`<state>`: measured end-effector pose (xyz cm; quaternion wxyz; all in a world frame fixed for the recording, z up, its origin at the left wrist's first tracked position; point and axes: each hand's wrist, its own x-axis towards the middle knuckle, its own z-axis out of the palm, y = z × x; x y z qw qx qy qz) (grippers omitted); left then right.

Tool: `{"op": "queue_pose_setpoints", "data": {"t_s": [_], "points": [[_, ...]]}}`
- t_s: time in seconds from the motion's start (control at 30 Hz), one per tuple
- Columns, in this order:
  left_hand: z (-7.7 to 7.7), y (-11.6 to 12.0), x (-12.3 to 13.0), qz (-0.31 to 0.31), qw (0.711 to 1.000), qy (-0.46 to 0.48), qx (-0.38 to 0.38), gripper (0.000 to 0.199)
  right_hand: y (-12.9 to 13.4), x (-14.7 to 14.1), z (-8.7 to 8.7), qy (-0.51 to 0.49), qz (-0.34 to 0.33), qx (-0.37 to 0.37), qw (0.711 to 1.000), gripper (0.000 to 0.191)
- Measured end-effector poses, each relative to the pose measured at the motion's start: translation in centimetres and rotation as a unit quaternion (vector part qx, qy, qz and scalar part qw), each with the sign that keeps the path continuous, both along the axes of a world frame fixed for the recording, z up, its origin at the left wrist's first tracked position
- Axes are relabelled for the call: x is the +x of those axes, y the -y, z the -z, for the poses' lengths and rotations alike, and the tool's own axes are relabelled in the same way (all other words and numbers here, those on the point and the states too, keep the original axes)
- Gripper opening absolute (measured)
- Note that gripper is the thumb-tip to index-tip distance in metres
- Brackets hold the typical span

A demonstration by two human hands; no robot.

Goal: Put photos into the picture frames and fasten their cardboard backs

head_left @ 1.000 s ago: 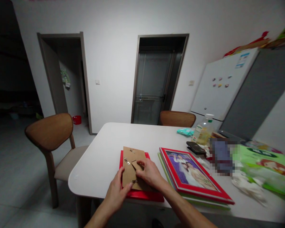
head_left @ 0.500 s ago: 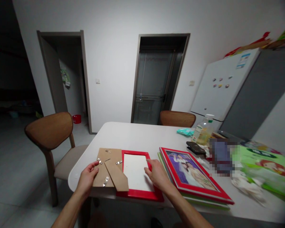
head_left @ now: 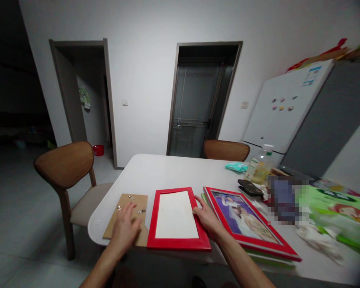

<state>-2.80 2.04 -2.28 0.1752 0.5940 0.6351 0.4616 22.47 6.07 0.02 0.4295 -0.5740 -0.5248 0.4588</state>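
Observation:
A red picture frame [head_left: 180, 243] with a white sheet [head_left: 177, 216] inside it lies near the table's front edge. My right hand [head_left: 208, 218] grips its right side, thumb on top and fingers at the outer edge. To the left lies a brown backing board [head_left: 112, 226] with small metal clips [head_left: 142, 211] on it. My left hand [head_left: 126, 224] rests over this board with its fingers spread, covering much of its middle. Right of my right hand, a red framed photo [head_left: 243, 216] lies on top of a green-edged frame [head_left: 270, 258].
A phone-like black object [head_left: 250, 187], a bottle of yellow liquid [head_left: 259, 166] and a teal packet [head_left: 236, 167] stand or lie at the right. Nearby are crumpled tissue [head_left: 319, 242] and a green package [head_left: 336, 202]. A wooden chair [head_left: 66, 164] stands at the left.
The backing board has shifted left, off the red frame, and its stand leg no longer overlaps the frame. My left hand moved from the board's edge onto it; my right hand now grips the frame's side.

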Motion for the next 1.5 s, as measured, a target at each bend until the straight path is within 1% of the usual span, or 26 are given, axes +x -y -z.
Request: {"op": "queue_pose_setpoints", "data": {"t_s": [0.03,0.07,0.1,0.13,0.2,0.23,0.3,0.37,0.4,0.47,0.53,0.6,0.63,0.7,0.77,0.83,0.9,1.03,1.1,1.2,1.3,1.33,1.4,1.43,1.5], "points": [[-0.1,0.5,1.9,0.040,0.999,-0.015,0.008,0.039,0.4,-0.3,-0.5,-0.068,-0.008,-0.008,0.998,0.067],[-0.2,1.0,3.8,0.104,0.993,-0.046,0.029,0.043,0.8,-0.6,-1.0,-0.118,-0.012,-0.010,0.993,0.070],[-0.4,1.4,5.6,0.155,0.984,-0.070,0.046,0.047,1.1,-0.9,-1.5,-0.152,-0.014,-0.006,0.988,0.073],[-0.7,1.6,7.1,0.187,0.977,-0.086,0.064,0.046,1.4,-1.1,-1.9,-0.174,-0.016,0.000,0.985,0.074],[-1.5,1.9,9.3,0.202,0.969,-0.112,0.092,0.046,1.7,-1.5,-2.4,-0.197,-0.024,0.011,0.980,0.076],[-1.9,1.9,9.9,0.207,0.965,-0.125,0.102,0.045,1.8,-1.5,-2.5,-0.201,-0.027,0.015,0.979,0.076],[-2.7,1.9,10.3,0.224,0.955,-0.152,0.118,0.046,1.7,-1.5,-2.5,-0.201,-0.031,0.021,0.979,0.075],[-3.4,1.7,9.7,0.226,0.951,-0.161,0.137,0.046,1.4,-1.3,-2.2,-0.179,-0.029,0.028,0.983,0.073],[-3.7,1.6,9.2,0.210,0.955,-0.151,0.144,0.046,1.2,-1.2,-2.0,-0.156,-0.024,0.031,0.987,0.072],[-4.0,1.5,7.6,0.138,0.974,-0.107,0.147,0.043,0.7,-0.7,-1.3,-0.068,-0.006,0.036,0.997,0.066],[-4.0,1.4,5.6,0.048,0.989,-0.057,0.129,0.038,0.1,-0.2,-0.3,0.065,0.011,0.046,0.997,0.058],[-3.4,1.3,3.3,-0.024,0.995,-0.027,0.093,0.035,-0.3,0.2,1.0,0.194,0.022,0.070,0.978,0.051],[-3.0,1.4,2.3,-0.044,0.997,-0.020,0.067,0.035,-0.5,0.4,1.6,0.245,0.027,0.084,0.966,0.049],[-1.8,1.7,0.6,-0.058,0.998,-0.023,0.010,0.034,-0.6,0.5,2.6,0.312,0.036,0.110,0.943,0.046],[-0.5,2.0,-0.4,-0.056,0.997,-0.044,-0.033,0.033,-0.6,0.5,3.3,0.360,0.042,0.123,0.924,0.045],[0.5,2.4,-0.8,-0.053,0.994,-0.077,-0.055,0.033,-0.6,0.4,3.7,0.398,0.040,0.126,0.908,0.043],[1.1,2.6,-0.8,-0.048,0.990,-0.120,-0.055,0.032,-0.5,0.4,3.7,0.426,0.037,0.127,0.895,0.041],[1.1,2.8,-0.7,-0.055,0.972,-0.226,-0.034,0.031,-0.4,0.6,3.7,0.461,0.028,0.128,0.878,0.038],[1.1,2.9,-0.8,-0.056,0.964,-0.256,-0.033,0.030,-0.4,0.7,3.8,0.470,0.024,0.128,0.873,0.036],[1.2,3.0,-0.9,-0.041,0.965,-0.258,-0.028,0.029,-0.4,0.8,3.8,0.472,0.025,0.140,0.870,0.035],[1.3,3.0,-0.8,-0.026,0.970,-0.241,-0.011,0.029,-0.2,0.2,3.4,0.454,0.044,0.189,0.870,0.036],[1.3,2.9,-0.6,-0.019,0.972,-0.236,-0.002,0.030,0.0,-0.2,3.2,0.436,0.046,0.207,0.875,0.036],[1.2,2.8,-0.3,-0.003,0.974,-0.225,0.016,0.032,0.1,-1.4,3.0,0.371,0.030,0.224,0.901,0.037],[1.2,2.7,-0.1,0.007,0.975,-0.219,0.026,0.032,0.2,-2.1,3.0,0.328,0.012,0.216,0.919,0.037],[1.3,2.7,0.4,0.033,0.976,-0.212,0.044,0.032,0.0,-3.8,3.4,0.239,-0.032,0.172,0.955,0.037]]}}
